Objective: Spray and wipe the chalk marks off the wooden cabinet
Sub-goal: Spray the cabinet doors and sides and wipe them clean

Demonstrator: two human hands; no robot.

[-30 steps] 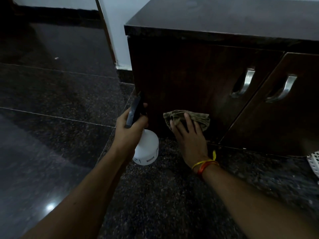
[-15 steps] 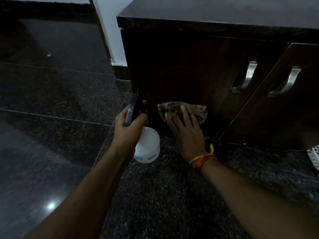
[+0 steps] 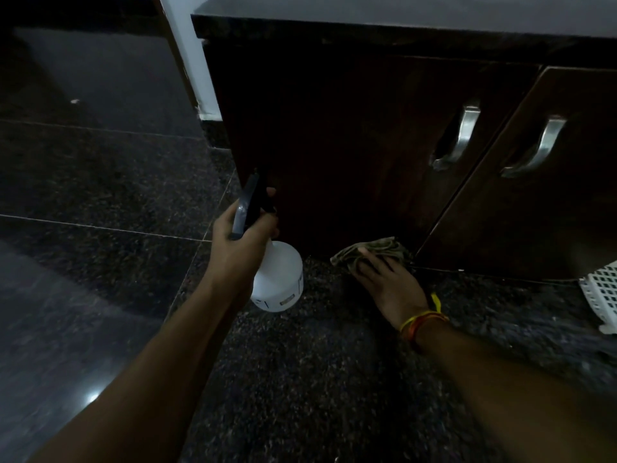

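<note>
The dark wooden cabinet [image 3: 334, 135] fills the upper middle of the head view. No chalk marks show on its dim door. My left hand [image 3: 242, 243] grips the dark trigger head of a white spray bottle [image 3: 278, 279], held just left of the door's lower corner. My right hand [image 3: 387, 282] presses a crumpled olive cloth [image 3: 374, 250] with straight fingers against the bottom edge of the left door, where it meets the floor. Thread bands circle my right wrist.
Two metal handles [image 3: 464, 135] [image 3: 541, 148] sit on the cabinet doors to the right. A white perforated basket [image 3: 601, 292] pokes in at the right edge. Speckled dark granite floor [image 3: 300, 379] lies underneath, and a white wall corner [image 3: 190, 58] stands left of the cabinet.
My right hand slid the cloth down and to the right, from mid-door to its bottom edge. The left hand stayed beside the door with the bottle.
</note>
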